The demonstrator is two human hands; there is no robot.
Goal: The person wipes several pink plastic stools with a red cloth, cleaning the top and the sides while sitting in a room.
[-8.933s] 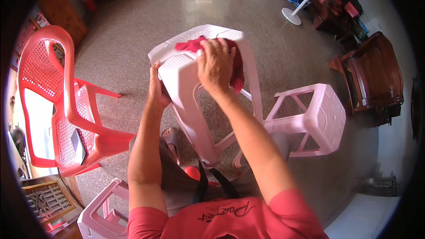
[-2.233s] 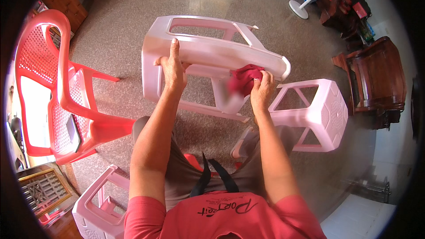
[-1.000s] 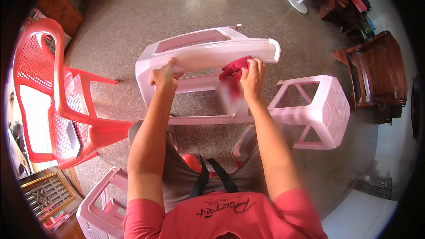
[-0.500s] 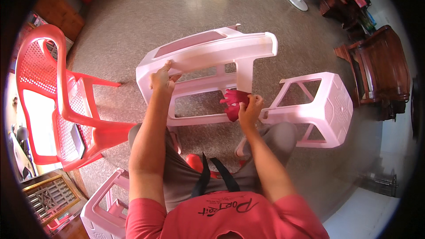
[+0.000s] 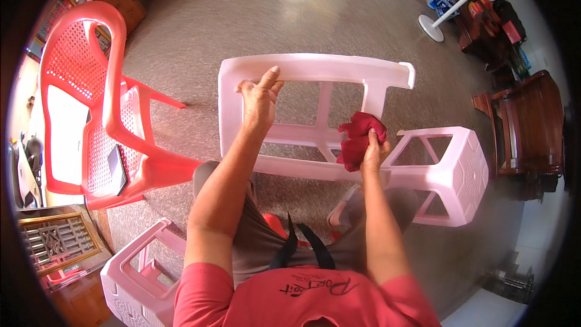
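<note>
A pale pink plastic stool [image 5: 327, 68] lies tipped on its side in front of my knees, its legs and crossbars facing me. My left hand [image 5: 261, 102] grips its frame near the far left corner, fingers over the rail. Bunched in my right hand [image 5: 374, 150] is a dark red cloth [image 5: 356, 141], held against the stool's right-hand leg. Part of that leg is hidden behind the cloth.
To the right lies another pink stool [image 5: 463, 172] on its side. A third pink stool [image 5: 130, 278] is at lower left. The red plastic chair [image 5: 115, 106] on the left carries a dark flat object [image 5: 117, 169]. Dark wooden furniture [image 5: 529, 124] and a white stand [image 5: 431, 28] are farther right.
The stool has turned, so its open leg side now faces me more and its seat no longer shows. My right hand has moved the cloth slightly up and right along the leg.
</note>
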